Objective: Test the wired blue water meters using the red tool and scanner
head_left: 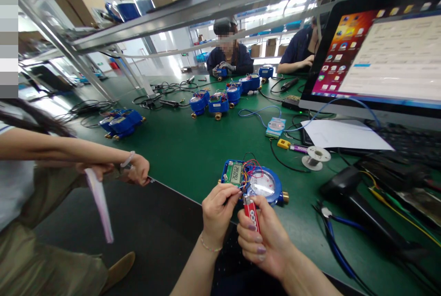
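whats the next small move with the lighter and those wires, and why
Probably bring the red lighter in the right hand slightly up toward the wires that the left hand pinches at the open blue meter: its top sits just below them, not yet at the pinched spot.

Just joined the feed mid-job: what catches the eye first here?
Front and centre, the right hand holds a red lighter upright while the left hand pinches wires at an opened blue water meter on the green table. A bright computer monitor fills the upper right.
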Demonstrator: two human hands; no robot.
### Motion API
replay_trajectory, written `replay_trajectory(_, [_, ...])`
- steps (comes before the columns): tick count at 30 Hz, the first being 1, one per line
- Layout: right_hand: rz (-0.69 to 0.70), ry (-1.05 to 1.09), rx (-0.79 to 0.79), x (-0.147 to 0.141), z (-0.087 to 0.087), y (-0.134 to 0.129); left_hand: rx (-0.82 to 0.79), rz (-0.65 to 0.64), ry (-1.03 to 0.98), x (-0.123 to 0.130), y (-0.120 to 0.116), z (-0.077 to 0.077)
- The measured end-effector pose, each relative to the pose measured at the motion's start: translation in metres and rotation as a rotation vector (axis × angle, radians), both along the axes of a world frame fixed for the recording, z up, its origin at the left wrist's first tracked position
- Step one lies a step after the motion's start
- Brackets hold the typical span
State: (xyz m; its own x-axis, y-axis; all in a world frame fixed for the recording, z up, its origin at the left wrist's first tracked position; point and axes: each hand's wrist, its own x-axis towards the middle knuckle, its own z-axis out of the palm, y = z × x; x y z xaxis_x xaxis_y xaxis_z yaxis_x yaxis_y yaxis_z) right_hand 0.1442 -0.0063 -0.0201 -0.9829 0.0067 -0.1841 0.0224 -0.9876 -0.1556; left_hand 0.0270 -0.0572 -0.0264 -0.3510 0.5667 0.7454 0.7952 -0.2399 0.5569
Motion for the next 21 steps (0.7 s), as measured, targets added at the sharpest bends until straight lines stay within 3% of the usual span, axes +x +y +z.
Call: replay_trajectory(21, [-0.031, 0.005, -0.035, 0.0036, -0.0043, 0.0065, -0.014, -0.007, -0.036, -0.0006, 0.0002, -0.0021])
